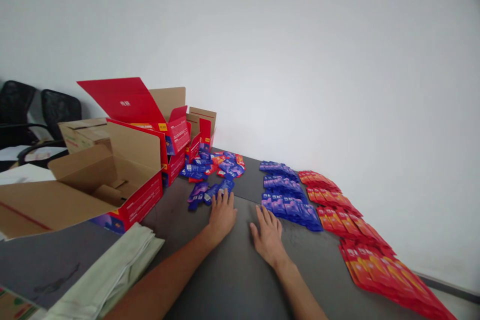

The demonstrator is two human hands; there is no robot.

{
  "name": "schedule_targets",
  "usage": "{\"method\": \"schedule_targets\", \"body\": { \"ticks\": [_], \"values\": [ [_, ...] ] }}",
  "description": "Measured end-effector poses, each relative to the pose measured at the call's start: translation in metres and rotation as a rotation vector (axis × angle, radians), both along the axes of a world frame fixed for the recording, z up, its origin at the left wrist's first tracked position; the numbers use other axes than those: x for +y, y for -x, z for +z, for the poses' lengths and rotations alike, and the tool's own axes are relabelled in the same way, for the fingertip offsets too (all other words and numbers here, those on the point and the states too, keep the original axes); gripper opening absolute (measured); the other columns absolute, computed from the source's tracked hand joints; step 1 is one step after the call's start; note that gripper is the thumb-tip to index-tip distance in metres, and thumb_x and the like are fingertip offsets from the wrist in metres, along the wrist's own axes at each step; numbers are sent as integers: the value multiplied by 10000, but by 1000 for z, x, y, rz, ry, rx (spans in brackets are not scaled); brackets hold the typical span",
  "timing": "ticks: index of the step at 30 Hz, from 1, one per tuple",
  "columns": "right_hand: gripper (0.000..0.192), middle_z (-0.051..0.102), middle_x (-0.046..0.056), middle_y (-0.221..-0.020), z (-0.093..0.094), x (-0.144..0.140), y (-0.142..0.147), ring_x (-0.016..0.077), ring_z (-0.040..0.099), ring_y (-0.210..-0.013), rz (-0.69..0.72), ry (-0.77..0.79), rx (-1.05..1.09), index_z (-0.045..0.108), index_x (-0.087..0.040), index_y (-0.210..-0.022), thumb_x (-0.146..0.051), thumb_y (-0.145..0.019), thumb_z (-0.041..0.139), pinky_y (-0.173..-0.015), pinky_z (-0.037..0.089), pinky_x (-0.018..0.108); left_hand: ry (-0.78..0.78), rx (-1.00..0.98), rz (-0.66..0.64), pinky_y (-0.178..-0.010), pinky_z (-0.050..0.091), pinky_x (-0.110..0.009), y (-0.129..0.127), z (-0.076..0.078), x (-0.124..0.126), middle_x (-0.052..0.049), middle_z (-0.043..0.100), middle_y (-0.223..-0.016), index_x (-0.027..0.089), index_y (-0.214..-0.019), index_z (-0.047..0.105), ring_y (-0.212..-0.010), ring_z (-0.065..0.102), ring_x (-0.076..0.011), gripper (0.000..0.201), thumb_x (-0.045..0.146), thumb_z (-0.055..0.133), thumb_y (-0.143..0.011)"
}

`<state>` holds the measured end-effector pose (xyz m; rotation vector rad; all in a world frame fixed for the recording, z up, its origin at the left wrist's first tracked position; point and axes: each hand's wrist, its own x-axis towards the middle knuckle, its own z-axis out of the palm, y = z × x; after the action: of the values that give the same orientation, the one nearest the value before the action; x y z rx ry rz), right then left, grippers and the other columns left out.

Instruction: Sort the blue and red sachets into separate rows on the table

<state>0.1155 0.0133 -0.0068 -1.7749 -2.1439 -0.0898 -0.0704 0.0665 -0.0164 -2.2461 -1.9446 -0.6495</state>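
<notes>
My left hand (pixel 222 215) lies palm down on the dark table, fingers stretched out. Its fingertips touch or overlap the near edge of a blue sachet (pixel 226 184). Two more blue sachets lie just left of it, one (pixel 198 193) being the farther. My right hand (pixel 268 235) rests with fingers extended beside the left end of the nearest row of overlapping blue sachets (pixel 287 206); whether it touches them I cannot tell. Behind that row are two more blue rows (pixel 283 185). A loose pile of mixed blue and red sachets (pixel 228 165) lies beyond my left hand.
Several fanned rows of red sachets (pixel 375 265) run along the right side. An open red carton (pixel 144 200) stands at left, with stacked red cartons (pixel 178 135) behind. A folded pale cloth (pixel 108 272) lies at front left. A white wall (pixel 300 60) borders the table (pixel 240 270).
</notes>
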Motion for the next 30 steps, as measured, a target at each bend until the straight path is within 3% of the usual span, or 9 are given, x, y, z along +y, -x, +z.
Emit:
{"method": "schedule_targets", "body": {
  "ticks": [6, 12, 18, 21, 23, 25, 28, 30],
  "values": [
    [568, 331, 90, -1535, -10, 4, 4, 304, 332, -1366, -4, -27, 44, 323, -235, -1488, -397, -945, 352, -1091, 285, 509, 21, -28, 57, -1118, 211, -522, 12, 0, 30, -152, 476, -1429, 161, -1328, 531, -1349, 354, -333, 446, 314, 453, -916],
    [519, 356, 89, -1521, -8, 0, 3, 308, 324, -1373, 3, -41, 82, 410, -237, -1441, -374, -943, 369, -1095, 291, 509, 31, 2, -32, -1006, 356, -465, 2, 10, 4, -151, 635, -1113, 136, -1095, 632, -1110, 525, -311, 313, 335, 537, -872],
    [475, 383, 105, -1503, -4, -16, 3, 291, 354, -1365, 127, 49, 142, 510, -181, -1367, -321, -929, 394, -1103, 326, 455, 144, -15, -27, -893, 442, -356, -14, 21, -18, -165, 661, -1030, 77, -1085, 619, -1032, 589, -275, 293, 127, 509, -818],
    [485, 436, 137, -1463, -1, -22, 1, 271, 387, -1354, 158, 80, 230, 521, -123, -1353, -318, -925, 402, -1120, 320, 412, 189, -85, -26, -885, 452, -353, -16, 30, -20, -166, 682, -972, 86, -1000, 646, -991, 626, -263, 239, 120, 478, -835],
    [489, 484, 160, -1419, 2, -23, 2, 264, 425, -1330, 133, 70, 329, 532, -94, -1334, -332, -928, 399, -1117, 324, 390, 216, -235, -16, -846, 472, -348, -14, 34, -21, -156, 692, -925, 108, -930, 652, -937, 649, -247, 210, 156, 458, -866],
    [466, 582, 158, -1310, 6, -23, 4, 254, 527, -1230, 106, 84, 470, 571, -112, -1283, -371, -939, 393, -1055, 388, 368, 307, -524, -60, -758, 499, -303, -11, 34, -23, -112, 699, -872, 136, -876, 640, -848, 662, -205, 172, 190, 477, -867],
    [435, 707, 80, -983, 10, -23, 9, 205, 655, -895, 112, 200, 738, 637, -167, -1132, -471, -945, 388, -799, 492, 296, 548, -1051, -185, -618, 516, -253, -12, 28, -28, -38, 674, -765, 143, -860, 603, -695, 648, -152, 91, 191, 546, -808],
    [438, 680, 22, -766, 10, -23, 10, 162, 617, -681, 108, 297, 884, 650, -168, -1006, -532, -921, 420, -613, 452, 244, 650, -1247, -239, -584, 517, -251, -15, 23, -32, -4, 641, -694, 140, -828, 585, -649, 636, -144, 105, 195, 613, -743]
  ]
}}
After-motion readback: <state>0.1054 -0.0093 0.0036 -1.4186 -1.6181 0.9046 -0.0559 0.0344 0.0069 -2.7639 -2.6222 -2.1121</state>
